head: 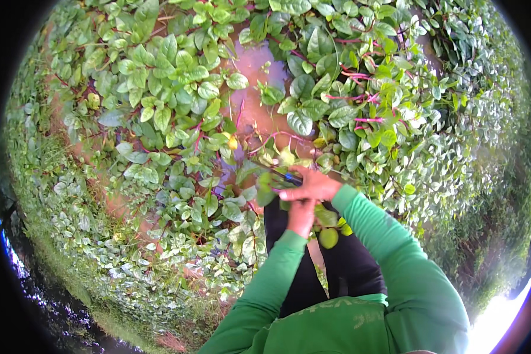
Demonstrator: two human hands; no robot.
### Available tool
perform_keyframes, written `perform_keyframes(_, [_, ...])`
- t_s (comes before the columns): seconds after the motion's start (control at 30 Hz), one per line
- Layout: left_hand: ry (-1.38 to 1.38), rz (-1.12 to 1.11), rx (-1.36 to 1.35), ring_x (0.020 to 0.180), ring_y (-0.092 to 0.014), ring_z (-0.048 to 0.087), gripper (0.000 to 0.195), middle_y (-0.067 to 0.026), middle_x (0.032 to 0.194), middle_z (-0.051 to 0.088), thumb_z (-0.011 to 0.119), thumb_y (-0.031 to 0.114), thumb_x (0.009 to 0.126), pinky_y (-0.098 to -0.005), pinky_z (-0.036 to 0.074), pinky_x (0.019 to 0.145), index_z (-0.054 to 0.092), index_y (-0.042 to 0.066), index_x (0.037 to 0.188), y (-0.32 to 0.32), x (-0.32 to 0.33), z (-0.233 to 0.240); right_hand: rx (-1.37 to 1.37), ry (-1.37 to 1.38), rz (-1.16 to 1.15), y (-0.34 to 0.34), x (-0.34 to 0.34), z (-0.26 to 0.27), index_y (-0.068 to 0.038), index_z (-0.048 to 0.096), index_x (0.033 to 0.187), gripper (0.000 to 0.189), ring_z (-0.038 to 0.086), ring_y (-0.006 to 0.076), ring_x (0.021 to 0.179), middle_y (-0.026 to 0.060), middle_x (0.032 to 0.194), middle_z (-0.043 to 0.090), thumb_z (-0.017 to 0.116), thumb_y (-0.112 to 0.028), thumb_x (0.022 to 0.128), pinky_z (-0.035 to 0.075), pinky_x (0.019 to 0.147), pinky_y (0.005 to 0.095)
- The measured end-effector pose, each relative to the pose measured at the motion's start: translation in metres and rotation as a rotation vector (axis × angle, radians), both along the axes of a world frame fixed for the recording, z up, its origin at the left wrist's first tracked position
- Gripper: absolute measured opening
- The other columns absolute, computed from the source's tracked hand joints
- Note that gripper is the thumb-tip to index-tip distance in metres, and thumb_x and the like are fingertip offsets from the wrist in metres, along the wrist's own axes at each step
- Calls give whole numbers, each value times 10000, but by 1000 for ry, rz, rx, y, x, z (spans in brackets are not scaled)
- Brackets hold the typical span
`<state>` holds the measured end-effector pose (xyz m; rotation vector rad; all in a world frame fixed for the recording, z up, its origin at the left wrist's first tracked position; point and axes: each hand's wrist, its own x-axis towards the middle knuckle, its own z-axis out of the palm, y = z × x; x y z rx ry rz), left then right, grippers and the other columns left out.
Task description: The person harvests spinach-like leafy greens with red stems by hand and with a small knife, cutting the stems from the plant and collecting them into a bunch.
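In front of my dark trousers my two hands meet. My right hand (315,183) is closed around the black and blue handle of a knife (293,178), whose thin dark blade points up and to the left; motion blurs it. Just below and partly behind it, my left hand (301,217) grips cut leafy stems (329,217) of what looks like Malabar spinach. Some of their leaves hang to the right of my left wrist, and others stick out left of the fingers. My left fingertips are hidden by the right hand. A purple-red vine (279,133) curves over the ground just beyond.
Dense Malabar spinach plants (172,75) spread on the left, with more plants (336,88) on the right. Several bare pink stem ends (358,76) show there. Between the rows runs a muddy, water-filled furrow (259,66). Another brown soil furrow (115,201) lies farther left.
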<state>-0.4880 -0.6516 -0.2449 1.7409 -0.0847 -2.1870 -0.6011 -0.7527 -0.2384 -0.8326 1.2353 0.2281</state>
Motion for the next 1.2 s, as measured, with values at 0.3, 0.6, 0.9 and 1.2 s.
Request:
perform_keyframes(0.3, [188, -779, -575, 1346, -391, 339, 951, -286, 1419, 374, 702, 507, 777, -413, 257, 1124, 283, -44, 1430, -42, -167, 69, -668, 434, 81, -26, -176, 104, -154, 600, 1224, 556, 664, 344, 894, 170, 1009, 669, 726, -129, 683, 535, 806, 430])
perform_keyframes(0.6, [-99, -879, -594, 1303, -331, 437, 719, -221, 1368, 485, 666, 418, 847, -394, 326, 1092, 432, -15, 1371, -39, -31, 38, -662, 834, 453, -38, -264, 101, -142, 404, 1416, 910, 347, 320, 1355, 92, 1498, 316, 853, -305, 641, 409, 1072, 420])
perform_keyframes(0.9, [-610, -863, -428, 1134, -322, 563, 517, -197, 1230, 589, 650, 324, 854, -403, 432, 989, 549, 29, 1268, -87, 211, 32, -606, 473, 254, 36, -124, 64, -122, 649, 1091, 393, 571, 303, 1088, 103, 1160, 608, 752, -201, 720, 490, 938, 396])
perform_keyframes(1.2, [-356, -231, -351, 1143, -181, 561, 409, -128, 1238, 590, 634, 137, 912, -314, 440, 989, 521, 37, 1291, -121, 208, 25, -1045, 357, -40, -141, -17, 55, -78, 641, 1100, 363, 621, 340, 955, 133, 1074, 616, 719, -110, 747, 521, 845, 411])
